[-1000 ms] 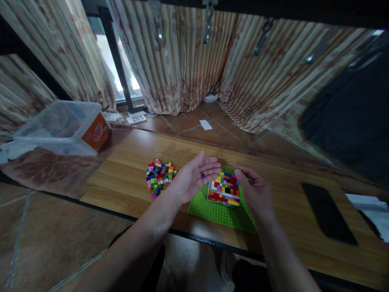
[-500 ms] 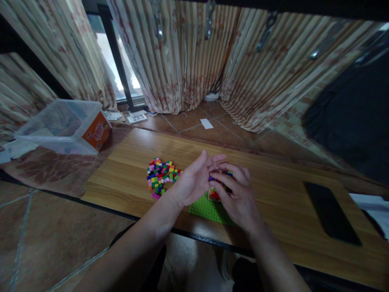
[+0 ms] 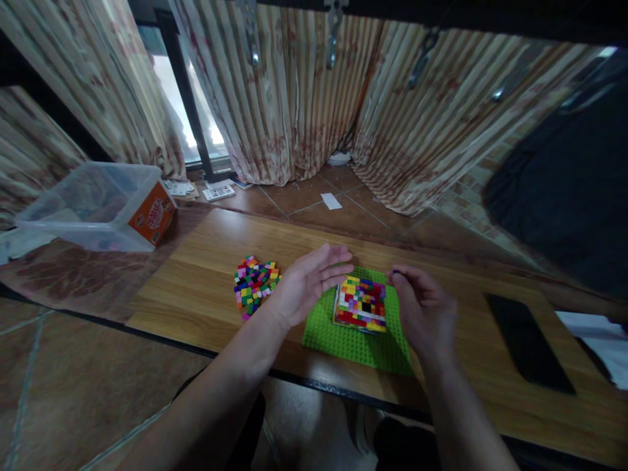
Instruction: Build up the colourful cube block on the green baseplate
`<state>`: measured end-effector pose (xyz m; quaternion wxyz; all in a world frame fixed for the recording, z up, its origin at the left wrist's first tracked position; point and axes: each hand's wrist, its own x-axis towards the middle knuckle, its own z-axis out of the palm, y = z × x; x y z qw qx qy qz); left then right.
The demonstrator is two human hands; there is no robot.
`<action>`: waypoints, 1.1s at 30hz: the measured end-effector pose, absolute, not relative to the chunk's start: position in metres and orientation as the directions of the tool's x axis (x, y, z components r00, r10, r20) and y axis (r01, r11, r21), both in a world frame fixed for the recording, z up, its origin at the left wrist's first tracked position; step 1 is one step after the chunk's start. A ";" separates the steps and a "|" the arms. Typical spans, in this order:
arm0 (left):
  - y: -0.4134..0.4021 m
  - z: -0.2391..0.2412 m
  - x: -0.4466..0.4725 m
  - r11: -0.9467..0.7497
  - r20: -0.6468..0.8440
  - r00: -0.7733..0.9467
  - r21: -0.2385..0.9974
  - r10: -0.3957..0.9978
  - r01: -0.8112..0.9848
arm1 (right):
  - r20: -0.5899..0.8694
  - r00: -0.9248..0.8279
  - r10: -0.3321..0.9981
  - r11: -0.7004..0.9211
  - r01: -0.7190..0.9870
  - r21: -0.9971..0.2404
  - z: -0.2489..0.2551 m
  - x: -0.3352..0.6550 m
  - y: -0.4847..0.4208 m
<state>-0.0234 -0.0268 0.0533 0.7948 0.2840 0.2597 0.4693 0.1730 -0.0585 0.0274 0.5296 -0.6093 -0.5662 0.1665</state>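
Note:
A square block built of many-coloured toy bricks (image 3: 362, 302) stands on a green studded baseplate (image 3: 353, 350). My left hand (image 3: 307, 281) is open just left of the block, fingers stretched out and palm turned toward it; it covers the plate's left part. To the right of the block, my right hand (image 3: 426, 314) pinches a small dark purple brick (image 3: 395, 273) between thumb and forefinger, above the plate's right edge. A loose pile of small coloured bricks (image 3: 254, 284) lies left of my left hand, partly behind that wrist.
The wooden table (image 3: 196, 281) carries a flat black panel (image 3: 528, 343) at the right, with white papers (image 3: 593, 337) beyond it. Off the left end sits a clear plastic bin (image 3: 93, 206) with an orange label. Curtains (image 3: 304, 98) hang behind.
My right hand has moved right, away from my left palm, with the purple brick pinched in it. The brick block, covered before, now shows. My left hand has shifted slightly left.

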 end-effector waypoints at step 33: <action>-0.024 0.024 -0.012 0.050 -0.090 0.253 0.986 0.963 0.160 | 0.359 -0.031 0.933 0.232 0.814 -0.533 0.029 0.164 -0.064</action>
